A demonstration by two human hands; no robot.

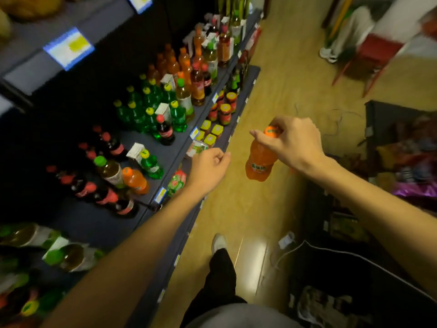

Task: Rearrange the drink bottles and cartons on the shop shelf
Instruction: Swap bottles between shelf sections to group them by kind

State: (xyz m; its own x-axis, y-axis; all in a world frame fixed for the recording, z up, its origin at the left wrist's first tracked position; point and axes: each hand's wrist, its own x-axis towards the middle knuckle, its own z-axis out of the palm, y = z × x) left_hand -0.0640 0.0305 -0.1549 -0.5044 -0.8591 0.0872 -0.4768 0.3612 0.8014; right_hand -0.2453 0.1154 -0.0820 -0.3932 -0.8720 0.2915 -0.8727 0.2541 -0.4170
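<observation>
Right hand (293, 140) grip clamped on orange bottle (260, 159) by cap, body hanging below grip over floor; slip risk. Left hand (208, 166) loosely curled, empty.

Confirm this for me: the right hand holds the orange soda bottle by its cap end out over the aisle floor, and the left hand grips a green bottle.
Not quite. In the head view the left hand grips nothing; its fingers hang loosely curled near the shelf edge. The right hand does hold the orange soda bottle by its cap end over the aisle floor.
</observation>
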